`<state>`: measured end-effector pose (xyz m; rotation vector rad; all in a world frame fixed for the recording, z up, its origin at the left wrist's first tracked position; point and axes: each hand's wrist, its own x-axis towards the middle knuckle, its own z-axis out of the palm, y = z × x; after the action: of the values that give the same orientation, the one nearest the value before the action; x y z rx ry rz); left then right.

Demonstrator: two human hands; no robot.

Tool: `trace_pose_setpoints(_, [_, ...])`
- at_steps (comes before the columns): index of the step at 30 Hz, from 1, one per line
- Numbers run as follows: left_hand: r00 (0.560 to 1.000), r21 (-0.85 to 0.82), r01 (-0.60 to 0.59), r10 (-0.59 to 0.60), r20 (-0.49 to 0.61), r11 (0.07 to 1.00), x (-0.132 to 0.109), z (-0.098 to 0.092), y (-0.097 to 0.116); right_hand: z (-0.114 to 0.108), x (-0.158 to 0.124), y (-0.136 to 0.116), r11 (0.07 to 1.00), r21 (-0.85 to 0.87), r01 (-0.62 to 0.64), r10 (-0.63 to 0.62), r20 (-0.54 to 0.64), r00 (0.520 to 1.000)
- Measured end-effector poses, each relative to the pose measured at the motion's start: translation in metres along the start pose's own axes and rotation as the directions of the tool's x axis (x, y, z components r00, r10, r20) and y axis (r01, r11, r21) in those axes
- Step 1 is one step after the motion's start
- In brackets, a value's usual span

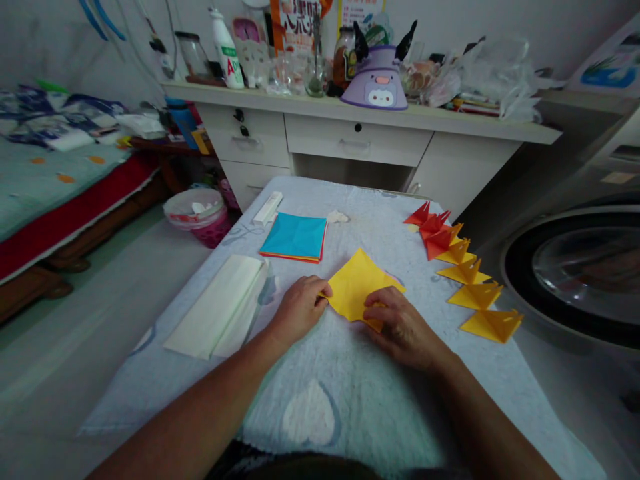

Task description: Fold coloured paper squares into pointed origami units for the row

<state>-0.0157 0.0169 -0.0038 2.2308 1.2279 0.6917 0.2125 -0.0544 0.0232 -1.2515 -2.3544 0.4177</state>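
Observation:
A sheet of yellow origami paper lies in front of me, turned with one corner pointing away and its near edge lifted a little. My left hand pinches the paper's left corner between thumb and fingers. On the near right side, my right hand has its fingers curled over the paper's edge. A stack of square paper with a blue sheet on top sits beyond my left hand. Along the table's right side stand several folded paper pieces, the red ones farther off and the yellow ones nearer.
A cloth-covered table bears a folded pale paper, a small white box and a crumpled white scrap. Behind it is a cluttered white desk. A waste bin stands left, a front-loading washing machine right.

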Motion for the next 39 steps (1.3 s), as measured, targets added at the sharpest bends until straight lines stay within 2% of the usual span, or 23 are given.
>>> trace_pose_setpoints(4, [0.999, 0.093, -0.043, 0.042, 0.011, 0.995, -0.001, -0.004, -0.001, 0.001, 0.004, -0.009, 0.997, -0.009, -0.078, 0.078, 0.121, 0.990])
trace_pose_setpoints(11, [0.997, 0.126, -0.072, 0.068, 0.030, 0.989, -0.002, -0.009, -0.002, 0.003, 0.005, -0.009, 0.992, 0.033, -0.123, 0.117, 0.153, 0.981])
trace_pose_setpoints(14, [0.997, 0.109, -0.065, 0.061, 0.044, 0.992, -0.001, -0.008, -0.004, 0.003, 0.004, -0.004, 0.985, 0.096, -0.145, 0.134, 0.115, 0.984])
trace_pose_setpoints(19, [0.999, 0.079, -0.033, 0.030, 0.044, 0.996, 0.001, -0.006, -0.006, 0.004, 0.002, 0.001, 0.957, 0.171, -0.235, 0.233, 0.034, 0.972])
trace_pose_setpoints(22, [0.999, 0.082, -0.016, 0.012, 0.047, 0.996, 0.001, -0.006, -0.006, 0.006, 0.001, 0.006, 0.943, 0.175, -0.284, 0.296, -0.047, 0.954])
trace_pose_setpoints(28, [0.999, 0.097, -0.020, 0.018, 0.028, 0.995, 0.001, -0.004, -0.006, 0.015, -0.002, 0.022, 0.938, 0.130, -0.322, 0.344, -0.221, 0.912])
trace_pose_setpoints(39, [1.000, 0.194, 0.010, -0.016, 0.027, 0.981, 0.002, -0.003, -0.002, 0.025, 0.000, 0.033, 0.866, -0.005, -0.500, 0.482, -0.254, 0.838])
